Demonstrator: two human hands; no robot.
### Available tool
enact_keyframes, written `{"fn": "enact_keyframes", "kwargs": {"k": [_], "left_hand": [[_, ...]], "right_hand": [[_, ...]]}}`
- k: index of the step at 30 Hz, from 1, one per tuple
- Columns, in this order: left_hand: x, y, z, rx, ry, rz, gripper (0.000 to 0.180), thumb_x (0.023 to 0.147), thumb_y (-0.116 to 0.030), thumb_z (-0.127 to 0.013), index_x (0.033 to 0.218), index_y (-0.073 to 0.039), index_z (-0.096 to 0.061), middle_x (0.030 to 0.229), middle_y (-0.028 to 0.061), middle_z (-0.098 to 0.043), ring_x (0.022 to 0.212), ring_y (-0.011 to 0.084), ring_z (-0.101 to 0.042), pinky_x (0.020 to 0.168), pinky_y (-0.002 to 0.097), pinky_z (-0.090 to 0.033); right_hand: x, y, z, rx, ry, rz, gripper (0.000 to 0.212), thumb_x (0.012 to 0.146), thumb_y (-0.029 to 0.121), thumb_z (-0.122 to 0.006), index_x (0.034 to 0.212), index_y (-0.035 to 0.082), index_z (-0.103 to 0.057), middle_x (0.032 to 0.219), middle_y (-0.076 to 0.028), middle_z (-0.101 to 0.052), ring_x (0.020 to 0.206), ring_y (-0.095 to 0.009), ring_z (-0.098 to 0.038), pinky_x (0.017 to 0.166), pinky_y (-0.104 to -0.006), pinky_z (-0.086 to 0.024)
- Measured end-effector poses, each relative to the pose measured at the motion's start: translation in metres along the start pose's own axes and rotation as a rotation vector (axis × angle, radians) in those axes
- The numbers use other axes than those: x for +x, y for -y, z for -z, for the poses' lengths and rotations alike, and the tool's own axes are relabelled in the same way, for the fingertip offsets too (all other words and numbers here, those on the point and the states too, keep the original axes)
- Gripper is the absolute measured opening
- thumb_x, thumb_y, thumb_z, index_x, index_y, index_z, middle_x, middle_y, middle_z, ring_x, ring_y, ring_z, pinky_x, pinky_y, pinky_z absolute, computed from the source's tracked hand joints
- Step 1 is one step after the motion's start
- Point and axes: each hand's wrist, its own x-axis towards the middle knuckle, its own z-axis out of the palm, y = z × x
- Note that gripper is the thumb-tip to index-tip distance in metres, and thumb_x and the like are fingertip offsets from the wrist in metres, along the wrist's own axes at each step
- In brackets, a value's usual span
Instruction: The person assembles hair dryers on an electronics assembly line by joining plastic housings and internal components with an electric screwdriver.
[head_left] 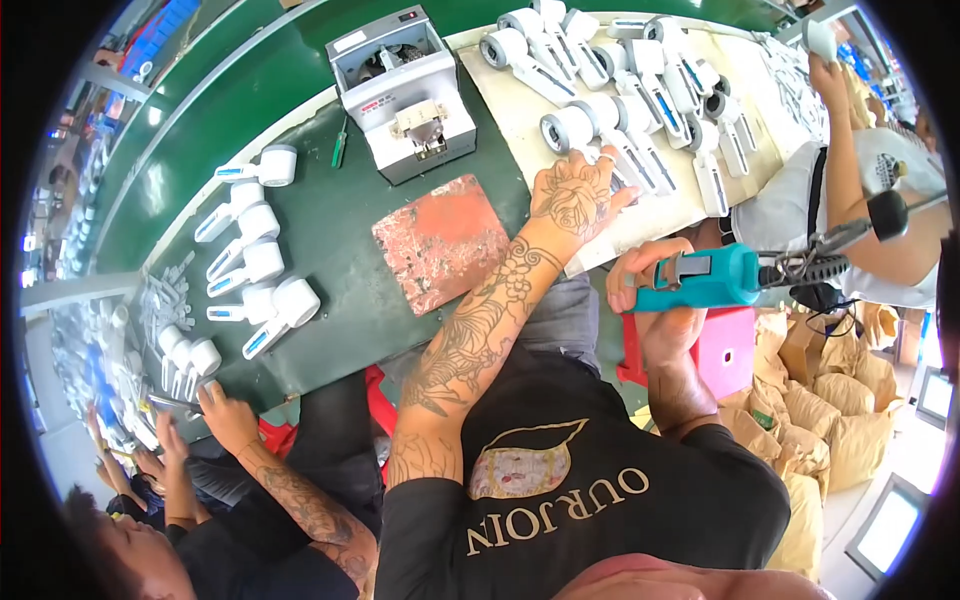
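On the cream mat my left hand (577, 200) bends its fingers over the handle of a white handheld device with a round, grey-ringed head (567, 130); the fingertips are partly hidden. My right hand (655, 285) is wrapped around a teal power screwdriver (705, 278), held up off the table's front edge, with its dark cord end toward the right. More such white devices (660, 100), several with a blue strip on the handle, lie grouped beyond my left hand. Left of my forearm a worn reddish square pad (440, 243) rests on the green table.
A grey-white machine with an open hopper (390, 90) stands at the back, a small green screwdriver (340, 145) beside it. White devices (260, 260) form a row at left. Co-workers sit on both sides. A pink stool (725, 350) and brown sacks (830, 410) stand at right.
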Motion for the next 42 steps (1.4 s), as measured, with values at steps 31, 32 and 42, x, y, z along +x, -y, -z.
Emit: {"fn": "enact_keyframes", "kwargs": {"k": [31,32,42], "left_hand": [[-0.209,0.068,-0.008,-1.219,-0.756,0.211,0.028,0.098,-0.008,-0.065,0.121,-0.013,-0.049,0.102,0.0093,-0.057,0.078,0.0130,-0.057,0.065,0.0331,-0.049],[-0.210,0.063,-0.009,-1.311,-0.707,0.218,0.028,0.101,-0.004,-0.061,0.124,-0.011,-0.045,0.100,0.0030,-0.061,0.088,0.0089,-0.062,0.067,0.0264,-0.052],[-0.208,0.064,-0.039,-1.320,-0.856,0.193,0.021,0.107,-0.012,-0.049,0.125,-0.002,-0.054,0.110,0.0111,-0.066,0.097,0.0147,-0.062,0.086,0.0320,-0.051]], "right_hand": [[0.067,-0.059,-0.057,-0.432,-0.087,0.290,0.056,0.101,0.023,-0.062,0.144,-0.006,-0.041,0.142,-0.020,-0.051,0.128,-0.029,-0.053,0.113,-0.0450,-0.040],[0.062,-0.066,-0.060,-0.390,-0.128,0.422,0.056,0.102,0.025,-0.061,0.143,-0.008,-0.039,0.142,-0.023,-0.051,0.129,-0.031,-0.052,0.113,-0.0456,-0.039],[-0.018,-0.078,-0.080,-0.762,0.406,0.117,0.063,0.088,0.023,-0.074,0.141,-0.005,-0.055,0.143,-0.027,-0.054,0.133,-0.042,-0.053,0.113,-0.0488,-0.040]]}}
